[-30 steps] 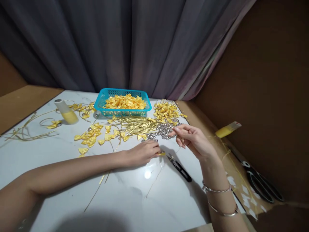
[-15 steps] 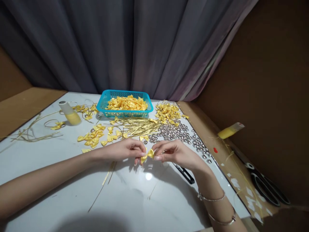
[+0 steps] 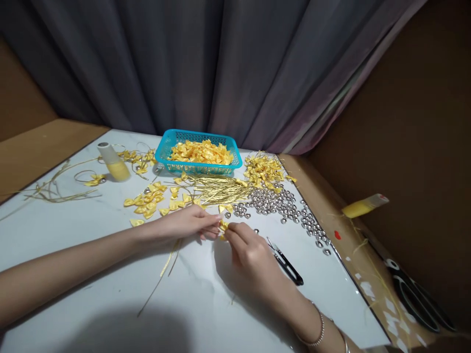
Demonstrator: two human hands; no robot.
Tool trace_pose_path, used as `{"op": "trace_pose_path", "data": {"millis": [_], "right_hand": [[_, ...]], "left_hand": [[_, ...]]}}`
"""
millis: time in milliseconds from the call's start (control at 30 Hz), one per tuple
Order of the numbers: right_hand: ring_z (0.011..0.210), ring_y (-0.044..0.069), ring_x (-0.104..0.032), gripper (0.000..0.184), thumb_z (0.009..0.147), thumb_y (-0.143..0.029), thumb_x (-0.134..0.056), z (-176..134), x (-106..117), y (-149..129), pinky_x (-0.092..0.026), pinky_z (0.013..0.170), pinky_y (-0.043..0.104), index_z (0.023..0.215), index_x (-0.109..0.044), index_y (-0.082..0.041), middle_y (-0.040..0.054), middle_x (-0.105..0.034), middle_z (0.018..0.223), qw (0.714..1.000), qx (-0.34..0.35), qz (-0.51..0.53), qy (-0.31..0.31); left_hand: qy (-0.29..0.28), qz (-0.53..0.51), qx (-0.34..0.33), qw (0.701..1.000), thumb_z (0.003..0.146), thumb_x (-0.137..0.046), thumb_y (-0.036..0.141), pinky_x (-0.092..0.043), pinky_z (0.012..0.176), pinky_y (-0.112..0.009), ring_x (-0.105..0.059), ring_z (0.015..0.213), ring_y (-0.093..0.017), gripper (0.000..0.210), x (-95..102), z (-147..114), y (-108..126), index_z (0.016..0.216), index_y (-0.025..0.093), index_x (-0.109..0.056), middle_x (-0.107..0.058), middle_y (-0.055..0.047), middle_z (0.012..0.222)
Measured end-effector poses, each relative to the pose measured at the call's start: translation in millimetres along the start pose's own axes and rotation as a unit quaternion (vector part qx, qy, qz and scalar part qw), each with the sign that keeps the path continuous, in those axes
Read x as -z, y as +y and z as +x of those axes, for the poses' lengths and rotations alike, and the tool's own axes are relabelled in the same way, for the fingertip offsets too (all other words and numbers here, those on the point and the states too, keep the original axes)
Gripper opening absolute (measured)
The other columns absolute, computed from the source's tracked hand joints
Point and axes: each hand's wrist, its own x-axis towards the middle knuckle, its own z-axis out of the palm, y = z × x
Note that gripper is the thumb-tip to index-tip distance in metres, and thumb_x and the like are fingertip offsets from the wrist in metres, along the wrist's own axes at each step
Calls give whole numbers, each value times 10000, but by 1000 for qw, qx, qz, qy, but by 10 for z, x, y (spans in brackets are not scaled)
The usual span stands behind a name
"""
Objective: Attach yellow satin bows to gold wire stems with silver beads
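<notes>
Between my two hands, above the middle of the white tabletop, is a small yellow ribbon bow [image 3: 223, 225], mostly covered by fingers. My left hand [image 3: 195, 222] pinches it from the left between thumb and fingers. From the right, my right hand [image 3: 252, 250] closes its bent fingers on the same bow, back of the hand towards me. Just beyond my hands lie loose yellow bows [image 3: 150, 198], a bundle of gold twist ties [image 3: 219, 190] and many silver round beads [image 3: 270, 200]. Black thread snips [image 3: 287, 264] rest right of my right hand.
A blue basket [image 3: 198, 168] full of yellow bows stands at the back. Left of it is a bottle with yellow contents [image 3: 117, 165]; bows with ties [image 3: 263, 169] are heaped to its right. Beyond the right edge lie large scissors [image 3: 415, 294] and a yellow spool [image 3: 364, 206].
My right hand has turned over and moved in closer to the bow, so its back now faces me. The bow is more hidden. The view has shifted slightly.
</notes>
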Motion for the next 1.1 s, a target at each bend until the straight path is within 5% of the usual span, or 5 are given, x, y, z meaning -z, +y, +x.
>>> {"op": "trace_pose_path", "data": {"millis": [133,267,467,600,1100], "right_hand": [[757,237,-572,248,792,21,-435,-14,-118,-88,-489,591,328,912,-642,-42,165,-644,871,997,57,-52,-18],[805,241,-585,287,838,-6,-399,-1,-107,-97,-509,627,349,978,-646,-52,183,-653,1012,997,68,-12,-15],[926,222,-617,181,844,-132,-534,55,60,39,-499,783,349,780,-697,-178,116,-660,1006,976,-118,174,62],[803,195,-648,157,808,-180,-595,111,112,82,-500,721,313,697,-704,-200,69,-705,856,934,-209,291,9],[555,148,-617,149,757,-306,-650,151,172,46,-501,582,282,726,-719,-178,32,-677,606,824,-365,432,8]], "left_hand": [[-19,-77,3,997,791,-607,434,-406,623,-256,-496,582,-105,359,-67,26,-98,671,102,-668,-597,-25,606],[0,-105,8,994,753,-645,333,-410,636,-257,-518,614,-111,252,-59,29,-100,723,89,-699,-636,-48,663],[-10,-81,35,996,758,-621,318,-448,668,-270,-616,668,-144,226,-16,5,-25,762,107,-704,-715,-106,779],[-58,-18,10,998,769,-617,318,-447,630,-252,-586,616,-124,229,2,-39,50,770,105,-702,-709,-94,753],[0,-67,-3,998,765,-625,324,-356,593,-206,-456,592,-91,210,28,-36,47,705,135,-694,-636,-14,695]]}}
